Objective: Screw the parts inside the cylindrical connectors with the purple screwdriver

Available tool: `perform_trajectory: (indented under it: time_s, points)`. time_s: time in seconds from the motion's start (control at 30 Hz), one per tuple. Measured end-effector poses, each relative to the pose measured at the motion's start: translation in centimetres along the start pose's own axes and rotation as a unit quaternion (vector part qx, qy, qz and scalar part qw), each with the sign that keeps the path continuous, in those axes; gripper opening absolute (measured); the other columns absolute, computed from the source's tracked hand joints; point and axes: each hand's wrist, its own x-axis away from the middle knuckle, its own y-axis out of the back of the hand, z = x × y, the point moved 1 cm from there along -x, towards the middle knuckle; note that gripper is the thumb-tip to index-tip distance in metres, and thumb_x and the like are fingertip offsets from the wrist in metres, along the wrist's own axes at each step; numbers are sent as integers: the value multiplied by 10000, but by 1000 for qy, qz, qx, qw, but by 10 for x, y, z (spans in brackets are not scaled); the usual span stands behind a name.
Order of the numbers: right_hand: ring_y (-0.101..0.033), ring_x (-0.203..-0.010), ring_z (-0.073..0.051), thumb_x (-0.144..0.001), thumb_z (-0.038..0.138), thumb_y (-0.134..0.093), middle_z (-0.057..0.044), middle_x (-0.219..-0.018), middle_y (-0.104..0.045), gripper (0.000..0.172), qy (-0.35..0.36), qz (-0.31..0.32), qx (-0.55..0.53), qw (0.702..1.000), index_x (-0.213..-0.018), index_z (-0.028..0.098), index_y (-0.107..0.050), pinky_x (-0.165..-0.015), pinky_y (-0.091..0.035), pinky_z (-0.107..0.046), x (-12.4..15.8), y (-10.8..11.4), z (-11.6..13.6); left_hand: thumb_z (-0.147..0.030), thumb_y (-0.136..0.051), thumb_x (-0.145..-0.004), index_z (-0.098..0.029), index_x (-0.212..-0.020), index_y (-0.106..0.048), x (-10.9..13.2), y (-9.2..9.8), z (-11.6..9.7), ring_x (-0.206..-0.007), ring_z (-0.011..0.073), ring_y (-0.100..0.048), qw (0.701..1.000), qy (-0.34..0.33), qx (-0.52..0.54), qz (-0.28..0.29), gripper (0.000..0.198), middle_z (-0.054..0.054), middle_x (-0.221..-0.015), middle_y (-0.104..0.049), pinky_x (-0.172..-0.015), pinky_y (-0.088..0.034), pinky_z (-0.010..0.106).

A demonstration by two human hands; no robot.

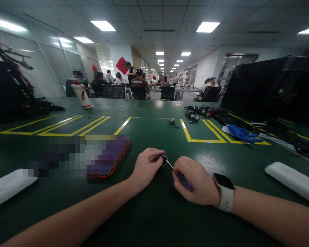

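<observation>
Fingers of my left hand [146,167] are closed around a small round metal part [164,160] just above the green tabletop. In the fist of my right hand [197,180] is a screwdriver [185,182] with a dark bluish handle, its thin shaft slanting up and left. The shaft's tip reaches the opening of the round part; whether it engages a screw inside cannot be made out. Part of the handle is hidden by my right fingers. A pale-banded watch [225,192] is on my right wrist.
Left of my hands lies a purple case with an orange edge [109,157]. Several metal parts [193,115] and a blue glove [243,133] are farther right. White bars [293,180] flank the work area, and a paper cup [81,96] stands far left. People sit beyond.
</observation>
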Motion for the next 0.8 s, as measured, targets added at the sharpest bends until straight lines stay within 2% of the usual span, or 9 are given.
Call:
perform_trajectory:
  time_s: [0.07,0.2,0.27,0.43,0.57,0.8]
  points:
    - [-469,-659,-142,-774,101,-467,-35,-735,-528,67,-4,-7,2,1000,-795,165,-471,-572,-375,-252,0,0,0,-116,-588,-700,-139,-884,-701,0,0,2,-817,168,-663,999,-18,-28,4,217,64,-952,-636,-796,-546,315]
    - [-469,-619,-125,-769,98,-491,-13,-704,-514,71,-66,-38,-23,997,-784,164,-470,-564,-368,-241,0,0,0,-123,-555,-735,-153,-942,-696,-1,0,6,-886,178,-650,996,-51,-70,12,252,76,-1019,-648,-819,-540,326]
    - [-467,-615,-123,-761,90,-497,-11,-701,-512,81,-74,-37,-31,996,-784,164,-471,-562,-367,-241,-1,1,1,-135,-543,-752,-161,-973,-689,-1,0,6,-914,180,-644,994,-58,-88,15,266,75,-1046,-653,-831,-536,327]
    - [-476,-715,-156,-708,40,-483,-48,-793,-526,147,-36,6,-37,999,-790,162,-483,-599,-390,-262,-1,0,3,-122,-533,-750,-150,-980,-688,-1,2,2,-947,177,-637,990,-59,-128,9,279,80,-1062,-664,-853,-525,312]
    - [-464,-752,-167,-695,26,-467,-58,-831,-515,161,-20,26,-45,998,-763,166,-511,-615,-394,-275,0,0,1,-129,-539,-739,-159,-968,-693,0,2,2,-930,182,-649,992,-47,-114,-1,278,76,-1068,-669,-848,-527,317]
    - [-434,-712,-171,-701,-6,-414,-57,-771,-484,202,7,8,-25,1000,-680,162,-523,-561,-351,-277,1,-1,1,-143,-565,-722,-190,-937,-705,-1,2,5,-886,193,-663,996,-44,-82,-13,261,59,-1031,-690,-834,-531,344]
